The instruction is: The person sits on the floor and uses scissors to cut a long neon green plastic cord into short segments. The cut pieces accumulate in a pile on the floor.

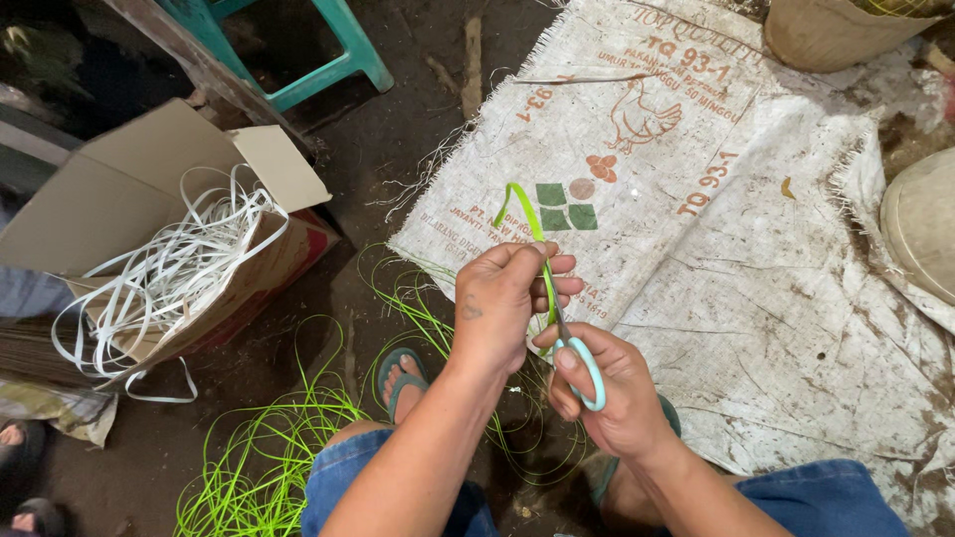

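Observation:
My left hand (502, 298) pinches a bright green plastic strap (524, 211) that curls up and over above the fingers. My right hand (609, 393) grips scissors with light blue handles (589, 370), the thumb through one loop. The blades point up toward the strap right beside my left fingers, mostly hidden between the two hands. Both hands are held above my knees and sandalled feet.
Several green strap offcuts (269, 452) litter the dirt floor at lower left. A cardboard box (139, 199) with white straps (179, 268) sits left. A printed woven sack (716, 229) covers the ground right, with baskets (836, 30) at its far edge. A teal stool (328, 50) stands behind.

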